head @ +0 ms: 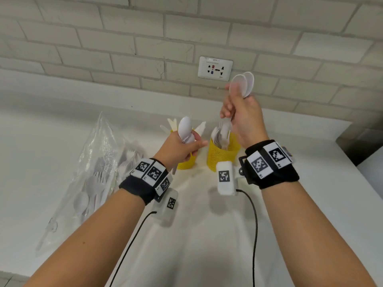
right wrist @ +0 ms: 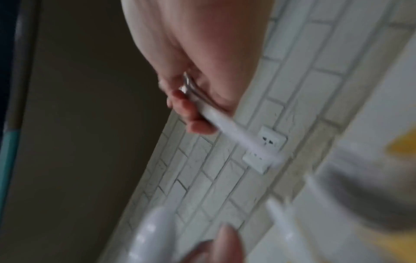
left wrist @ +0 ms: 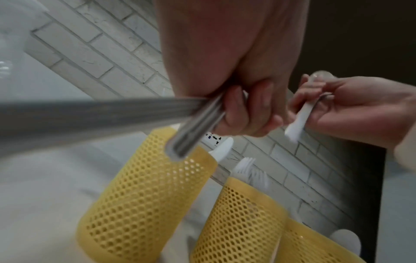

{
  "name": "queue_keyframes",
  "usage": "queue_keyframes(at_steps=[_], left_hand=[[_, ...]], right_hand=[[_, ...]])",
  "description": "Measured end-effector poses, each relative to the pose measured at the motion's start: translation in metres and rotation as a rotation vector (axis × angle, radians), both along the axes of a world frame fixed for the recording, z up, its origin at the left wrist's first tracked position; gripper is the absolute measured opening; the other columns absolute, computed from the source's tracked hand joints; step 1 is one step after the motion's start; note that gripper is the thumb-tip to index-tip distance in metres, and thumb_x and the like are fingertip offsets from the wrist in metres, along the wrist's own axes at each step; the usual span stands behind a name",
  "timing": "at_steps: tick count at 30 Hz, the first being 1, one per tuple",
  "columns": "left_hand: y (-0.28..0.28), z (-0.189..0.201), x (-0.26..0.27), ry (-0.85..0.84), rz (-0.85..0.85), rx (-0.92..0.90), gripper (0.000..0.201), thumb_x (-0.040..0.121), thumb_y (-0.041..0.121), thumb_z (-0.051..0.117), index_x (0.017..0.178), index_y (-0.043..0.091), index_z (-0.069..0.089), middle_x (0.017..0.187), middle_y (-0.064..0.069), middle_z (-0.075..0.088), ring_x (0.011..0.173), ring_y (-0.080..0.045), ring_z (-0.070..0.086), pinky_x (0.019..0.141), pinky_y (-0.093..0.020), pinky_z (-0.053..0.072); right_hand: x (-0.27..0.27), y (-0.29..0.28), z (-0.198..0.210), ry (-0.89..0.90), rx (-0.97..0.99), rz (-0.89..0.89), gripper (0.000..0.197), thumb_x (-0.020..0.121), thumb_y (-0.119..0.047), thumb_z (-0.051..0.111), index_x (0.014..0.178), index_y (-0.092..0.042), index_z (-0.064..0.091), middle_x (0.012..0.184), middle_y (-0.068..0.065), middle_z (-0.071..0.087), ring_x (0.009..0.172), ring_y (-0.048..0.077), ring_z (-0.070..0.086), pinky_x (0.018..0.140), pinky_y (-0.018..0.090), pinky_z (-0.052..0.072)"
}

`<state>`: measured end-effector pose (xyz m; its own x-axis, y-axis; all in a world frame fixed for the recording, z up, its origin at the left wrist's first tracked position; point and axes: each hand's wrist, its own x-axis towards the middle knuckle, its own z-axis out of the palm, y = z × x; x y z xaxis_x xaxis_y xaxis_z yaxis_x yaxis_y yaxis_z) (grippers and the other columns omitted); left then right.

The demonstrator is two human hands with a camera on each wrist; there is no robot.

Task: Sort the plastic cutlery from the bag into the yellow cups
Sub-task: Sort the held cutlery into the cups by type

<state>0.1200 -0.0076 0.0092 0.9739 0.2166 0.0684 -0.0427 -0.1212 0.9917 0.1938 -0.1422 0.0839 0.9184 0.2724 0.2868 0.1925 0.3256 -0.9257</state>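
Observation:
My left hand (head: 184, 146) grips a small bunch of white plastic spoons (head: 186, 126), bowls up, just above the left yellow mesh cup (head: 187, 161). In the left wrist view my left hand (left wrist: 238, 110) curls round their handles (left wrist: 198, 124) over that cup (left wrist: 146, 195). My right hand (head: 238, 112) is raised higher and holds two spoons (head: 242, 83), bowls up, above the second yellow cup (head: 223, 152), which holds forks. The blurred right wrist view shows my right hand (right wrist: 193, 115) wrapped round white handles (right wrist: 236, 135). A third cup (left wrist: 315, 249) shows only in the left wrist view.
The clear plastic bag (head: 93, 172) with several white pieces of cutlery lies on the white counter (head: 310, 183) to the left. A brick wall with a power outlet (head: 215, 68) stands close behind the cups. The counter ends at the right by a dark metal edge (head: 360, 141).

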Motion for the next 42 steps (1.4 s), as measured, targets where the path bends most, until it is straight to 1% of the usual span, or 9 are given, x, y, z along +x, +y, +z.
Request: queue_keyframes(at_steps=[5, 8, 10, 16, 20, 29, 32, 38, 42], left_hand=[[-0.028, 0.008, 0.016, 0.004, -0.115, 0.105, 0.020, 0.081, 0.010, 0.074, 0.073, 0.018, 0.056, 0.049, 0.006, 0.050, 0.037, -0.005, 0.039, 0.038, -0.016, 0.033], [-0.044, 0.013, 0.024, -0.034, -0.216, 0.116, 0.014, 0.081, 0.009, 0.073, 0.085, 0.015, 0.060, 0.048, 0.012, 0.049, 0.040, -0.004, 0.039, 0.041, -0.018, 0.034], [-0.052, 0.014, 0.029, -0.035, -0.204, 0.095, 0.025, 0.083, 0.019, 0.072, 0.100, 0.010, 0.055, 0.058, 0.001, 0.052, 0.041, -0.009, 0.042, 0.042, -0.021, 0.035], [-0.066, 0.008, 0.049, -0.097, -0.118, 0.213, 0.021, 0.097, 0.033, 0.049, 0.096, 0.012, 0.050, 0.059, -0.002, 0.048, 0.046, -0.012, 0.046, 0.051, -0.024, 0.040], [-0.073, 0.011, 0.063, -0.116, -0.115, 0.169, 0.029, 0.102, 0.035, 0.036, 0.089, 0.018, 0.056, 0.064, 0.000, 0.045, 0.054, -0.011, 0.043, 0.056, -0.026, 0.040], [-0.112, 0.062, 0.100, -0.393, -0.165, -0.126, 0.023, 0.093, 0.036, 0.029, 0.097, 0.022, 0.047, 0.071, 0.000, 0.036, 0.062, -0.013, 0.037, 0.059, -0.023, 0.034], [-0.131, 0.067, 0.116, -0.466, -0.183, -0.112, 0.012, 0.097, 0.026, 0.029, 0.097, 0.022, 0.041, 0.074, 0.002, 0.039, 0.064, -0.011, 0.043, 0.062, -0.021, 0.041], [-0.163, 0.033, 0.136, -0.261, -0.163, -0.150, 0.008, 0.103, 0.012, 0.033, 0.098, 0.013, 0.039, 0.084, 0.000, 0.047, 0.081, -0.016, 0.052, 0.079, -0.021, 0.045], [-0.162, -0.001, 0.136, -0.142, -0.278, 0.202, 0.019, 0.094, -0.003, 0.040, 0.092, 0.004, 0.058, 0.099, -0.010, 0.049, 0.083, -0.016, 0.057, 0.074, -0.019, 0.045]], right_hand=[[-0.011, -0.012, -0.023, -0.146, -0.594, 0.100, 0.028, 0.071, -0.014, 0.080, 0.088, -0.013, 0.058, 0.058, -0.003, 0.034, 0.059, 0.016, 0.036, 0.053, 0.022, 0.033], [-0.011, -0.027, -0.027, -0.145, -0.502, 0.026, 0.027, 0.073, -0.012, 0.078, 0.074, -0.019, 0.053, 0.065, 0.000, 0.043, 0.065, 0.017, 0.045, 0.060, 0.026, 0.040], [-0.004, -0.044, -0.023, -0.077, -0.376, -0.047, 0.022, 0.080, -0.011, 0.072, 0.084, -0.023, 0.054, 0.069, -0.005, 0.051, 0.060, 0.004, 0.052, 0.060, 0.015, 0.044], [0.026, -0.104, -0.010, -0.118, -0.217, -0.313, 0.036, 0.089, -0.021, 0.061, 0.107, 0.009, 0.056, 0.075, -0.004, 0.065, 0.056, -0.001, 0.049, 0.059, 0.013, 0.039], [0.047, -0.132, -0.008, -0.159, -0.103, -0.411, 0.009, 0.093, -0.019, 0.054, 0.100, -0.014, 0.052, 0.073, 0.000, 0.057, 0.065, 0.006, 0.051, 0.060, 0.017, 0.039], [0.062, -0.135, -0.080, 0.000, -0.559, -0.291, 0.007, 0.091, -0.019, 0.059, 0.096, -0.014, 0.058, 0.081, -0.003, 0.062, 0.065, -0.007, 0.057, 0.071, 0.019, 0.043], [0.061, -0.141, -0.092, -0.008, -0.592, -0.300, 0.041, 0.083, -0.023, 0.070, 0.120, -0.017, 0.052, 0.100, 0.000, 0.061, 0.087, 0.007, 0.058, 0.074, 0.011, 0.044], [0.058, -0.151, -0.102, -0.094, -0.614, -0.389, 0.043, 0.090, -0.011, 0.050, 0.133, -0.015, 0.048, 0.132, 0.006, 0.051, 0.124, 0.015, 0.047, 0.107, 0.031, 0.036], [0.052, -0.155, -0.114, -0.070, -0.697, -0.231, 0.072, 0.075, -0.049, 0.064, 0.138, -0.024, 0.041, 0.137, 0.001, 0.047, 0.129, 0.013, 0.044, 0.110, 0.040, 0.037]])
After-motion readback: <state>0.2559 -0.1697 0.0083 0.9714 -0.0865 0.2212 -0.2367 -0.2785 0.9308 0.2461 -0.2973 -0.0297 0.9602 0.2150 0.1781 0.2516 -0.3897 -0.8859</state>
